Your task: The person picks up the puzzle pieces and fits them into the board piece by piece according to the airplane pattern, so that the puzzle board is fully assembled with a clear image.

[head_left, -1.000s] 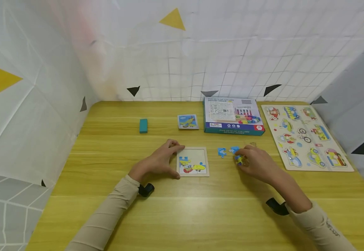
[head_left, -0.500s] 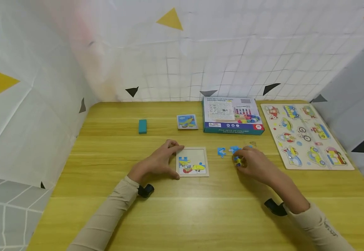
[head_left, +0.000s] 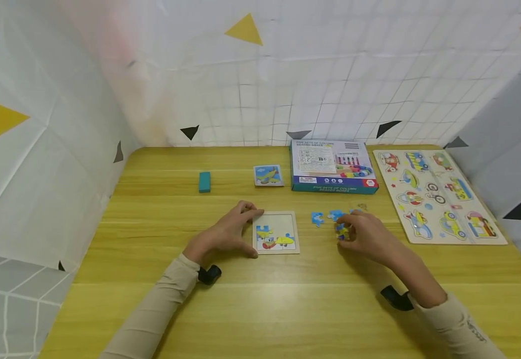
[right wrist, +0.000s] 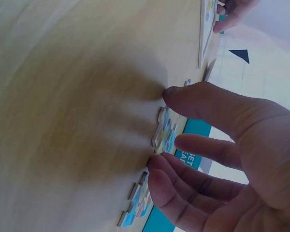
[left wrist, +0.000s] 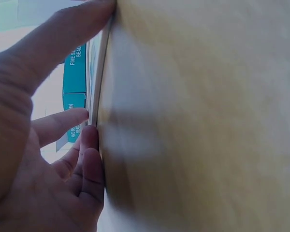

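Note:
My left hand (head_left: 226, 232) holds the small square puzzle tray (head_left: 278, 219) by its left side, thumb at the near corner and fingers at the far one. Inside the tray, pieces with yellow, red and blue parts fill the lower portion; bare pale base shows above. My right hand (head_left: 370, 238) has thumb and fingers curled around a yellow and blue puzzle piece (head_left: 342, 231) low at the table; my fingers partly hide it. Beside it lie two loose blue puzzle pieces, a left one (head_left: 317, 218) and a right one (head_left: 335, 215). Another blue piece (head_left: 356, 211) shows behind my right hand.
At the back stand a teal block (head_left: 204, 182), a card with a yellow plane picture (head_left: 267, 175) and a bead-set box (head_left: 334, 169). A wooden vehicle puzzle board (head_left: 428, 207) lies at the right. White sheeting (head_left: 197, 89) encloses the table.
Both hands stay at nearly the same places. The piece at my right fingertips shows a little more than it did a second ago. The tray has not visibly moved.

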A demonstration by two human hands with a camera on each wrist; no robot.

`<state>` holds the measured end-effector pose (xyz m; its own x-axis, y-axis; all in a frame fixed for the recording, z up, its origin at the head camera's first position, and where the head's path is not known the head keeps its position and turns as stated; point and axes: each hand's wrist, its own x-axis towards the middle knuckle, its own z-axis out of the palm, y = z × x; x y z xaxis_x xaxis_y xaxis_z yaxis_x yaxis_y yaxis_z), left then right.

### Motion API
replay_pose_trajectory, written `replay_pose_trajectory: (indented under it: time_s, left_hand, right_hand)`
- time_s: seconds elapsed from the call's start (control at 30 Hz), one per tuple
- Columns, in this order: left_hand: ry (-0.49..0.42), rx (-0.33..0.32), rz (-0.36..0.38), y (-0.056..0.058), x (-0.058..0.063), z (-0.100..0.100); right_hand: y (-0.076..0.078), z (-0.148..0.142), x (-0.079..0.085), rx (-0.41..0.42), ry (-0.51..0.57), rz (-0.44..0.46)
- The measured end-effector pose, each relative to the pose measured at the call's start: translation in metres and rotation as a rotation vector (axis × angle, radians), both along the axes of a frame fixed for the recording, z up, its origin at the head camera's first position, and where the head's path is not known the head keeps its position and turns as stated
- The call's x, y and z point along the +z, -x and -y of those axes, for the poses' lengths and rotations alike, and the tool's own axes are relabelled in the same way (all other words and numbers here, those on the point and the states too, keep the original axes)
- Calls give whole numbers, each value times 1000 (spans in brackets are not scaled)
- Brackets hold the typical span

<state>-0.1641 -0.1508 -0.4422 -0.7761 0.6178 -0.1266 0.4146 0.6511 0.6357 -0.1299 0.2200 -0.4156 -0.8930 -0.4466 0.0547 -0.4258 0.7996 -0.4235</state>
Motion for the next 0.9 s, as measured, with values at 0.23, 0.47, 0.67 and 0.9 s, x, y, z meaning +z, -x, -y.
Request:
replay_pose_trajectory:
  time_s: [0.23,0.47,0.67,0.9]
  left_hand:
    - [5,8,-2,-1,-2,1]
    - [-1,21,-9,-2,-2,1]
    - [6,18,-4,-1,-2,0]
    - [2,7,-3,-1,0,0]
  right_hand:
    - [3,4,-2,5,5,11]
    - [3,8,-4,-27,1,34]
    - [2,9,-5,-33,10,25]
    - [3,12,-5,-30,36,-39]
